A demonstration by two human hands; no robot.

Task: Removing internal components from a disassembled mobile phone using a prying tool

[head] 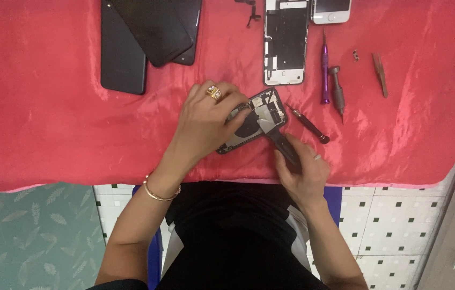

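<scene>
From up here I see the opened dark phone body with its bare metal innards (252, 119) lying on the red satin cloth (39, 107), near the table's near edge and about centre. Its long axis runs on a diagonal, from near-left up to far-right. Both hands close on it from the near side, one at each end of that diagonal.

My left hand (206, 121) (the one with the gold ring and bangle) lies on top of the phone body's near-left part, fingers curled down and pressing it flat against the cloth; it is partly closed, gripping the edges rather than lifting anything. It is the nearer of the two, being in full contact.

My right hand (303, 171) sits just near-right of the phone, fingers wrapped tightly round a black-handled tool (284, 146), probably a screwdriver. The tool slants up and left, and its tip reaches the phone's far-right area; I cannot tell exactly which part it touches.

Farther off on the cloth: a stripped phone screen frame (285, 43), a purple screwdriver (324, 70), a grey screwdriver (337, 91), a dark red-tipped driver (308, 123) just right of the phone, and a stack of black phone panels (147, 37) to the far left.
</scene>
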